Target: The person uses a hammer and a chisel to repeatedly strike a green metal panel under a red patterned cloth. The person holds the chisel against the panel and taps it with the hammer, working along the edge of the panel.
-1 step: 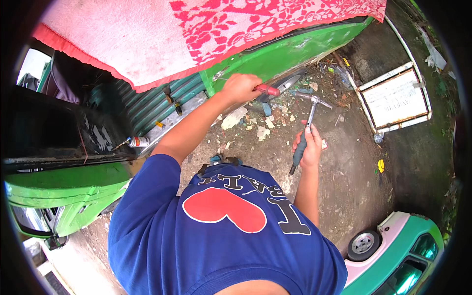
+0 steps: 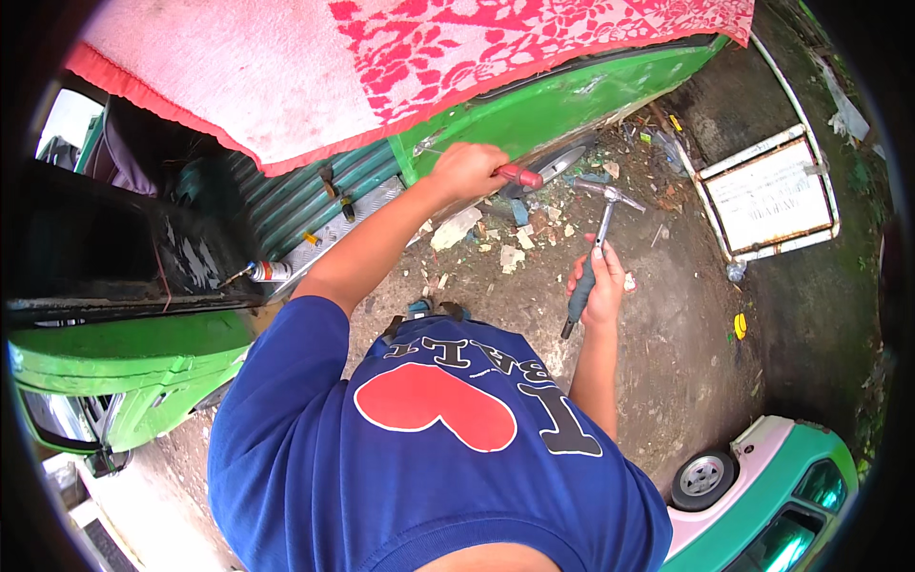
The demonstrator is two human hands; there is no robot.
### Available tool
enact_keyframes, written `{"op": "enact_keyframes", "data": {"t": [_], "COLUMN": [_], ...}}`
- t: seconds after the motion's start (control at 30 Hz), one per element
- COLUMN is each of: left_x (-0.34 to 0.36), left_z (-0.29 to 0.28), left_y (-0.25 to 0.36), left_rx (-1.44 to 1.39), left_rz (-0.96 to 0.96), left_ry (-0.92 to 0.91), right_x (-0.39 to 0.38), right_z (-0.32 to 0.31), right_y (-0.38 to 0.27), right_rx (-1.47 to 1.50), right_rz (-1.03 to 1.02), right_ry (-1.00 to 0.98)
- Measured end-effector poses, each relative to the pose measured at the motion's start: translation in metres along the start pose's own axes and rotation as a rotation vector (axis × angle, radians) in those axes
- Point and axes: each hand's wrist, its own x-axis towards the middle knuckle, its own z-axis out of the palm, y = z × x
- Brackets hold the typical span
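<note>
My left hand (image 2: pixel 465 172) is closed round a red-handled screwdriver (image 2: pixel 521 175), its butt sticking out to the right. The thin shaft runs left toward a small metal latch (image 2: pixel 422 147) on the edge of a green vehicle door (image 2: pixel 534 126); whether the tip touches it I cannot tell. In my right hand (image 2: pixel 603 286) is a hammer (image 2: pixel 579 297) with a dark grip and metal shaft, held head up. Its narrow pointed head hangs over the ground, apart from the screwdriver and the door.
A pink patterned towel (image 2: pixel 286 86) drapes over the vehicle. On a metal sill stand a spray can (image 2: pixel 273 272) and small tools. Paint flakes (image 2: pixel 456 229) litter the ground. At right are a white-framed panel (image 2: pixel 770 195), a yellow object (image 2: pixel 740 326) and a toy-like green-and-pink car (image 2: pixel 762 477).
</note>
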Motion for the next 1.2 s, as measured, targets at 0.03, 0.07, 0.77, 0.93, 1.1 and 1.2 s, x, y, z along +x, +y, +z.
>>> {"op": "enact_keyframes", "data": {"t": [0.03,0.07,0.77,0.93,1.1,1.2], "left_x": [0.003,0.006,0.050,0.059,0.063,0.057], "left_z": [0.002,0.002,0.007,0.011,0.014,0.015], "left_y": [0.001,-0.001,-0.021,-0.026,-0.029,-0.028], "left_rx": [0.022,0.033,0.136,0.138,0.124,0.123], "left_rz": [-0.006,-0.001,-0.102,-0.147,-0.162,-0.144], "left_ry": [-0.044,-0.028,0.017,-0.029,-0.068,-0.084], "right_x": [0.003,0.006,0.036,0.051,0.068,0.078], "right_z": [-0.005,-0.008,-0.029,-0.014,0.011,0.020], "right_y": [-0.002,-0.002,0.004,0.003,-0.006,-0.007], "right_rx": [0.029,0.058,0.026,-0.001,-0.091,-0.065], "right_rz": [0.011,0.014,0.070,0.065,0.096,0.074], "right_ry": [-0.014,-0.026,-0.020,0.028,0.039,0.032]}}
